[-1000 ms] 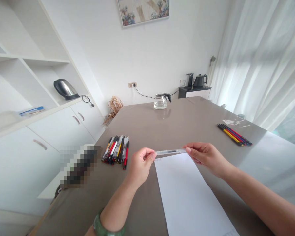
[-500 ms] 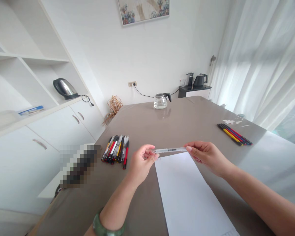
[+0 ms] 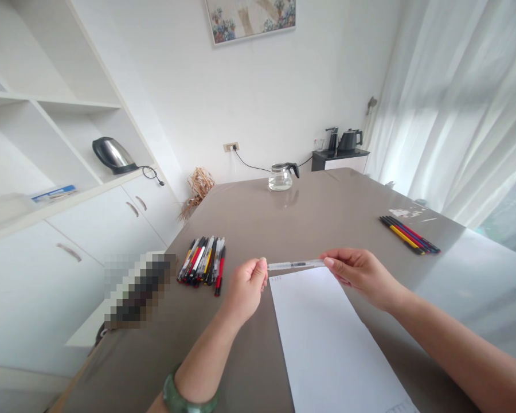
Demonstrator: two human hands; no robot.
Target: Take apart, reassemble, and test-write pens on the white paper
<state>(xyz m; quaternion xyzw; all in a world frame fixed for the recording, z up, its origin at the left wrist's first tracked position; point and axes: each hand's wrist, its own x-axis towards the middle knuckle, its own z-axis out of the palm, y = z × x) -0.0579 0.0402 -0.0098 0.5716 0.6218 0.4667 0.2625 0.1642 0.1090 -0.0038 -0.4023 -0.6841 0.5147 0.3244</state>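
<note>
A clear-bodied pen (image 3: 293, 265) is stretched level between my two hands, just above the top edge of a white sheet of paper (image 3: 331, 338). My left hand (image 3: 246, 287) is closed, thumb and fingers pinching the pen's left end. At the other end, my right hand (image 3: 359, 274) grips the pen between thumb and forefinger. Small faint marks show at the paper's upper left corner, and others at its lower right. To the left of my left hand lies a pile of pens (image 3: 202, 261) in white, red, yellow and black.
Several pens (image 3: 410, 235) lie side by side at the right of the brown table (image 3: 241, 218), near white scraps (image 3: 406, 212). A glass pot (image 3: 280, 178) stands at the far end. White cabinets (image 3: 112, 223) run along the left; a blurred patch hides something beside the table.
The fingers of my left hand, looser and more spread before, have closed on the pen's left end. My right hand keeps its grip, and the pen has barely shifted.
</note>
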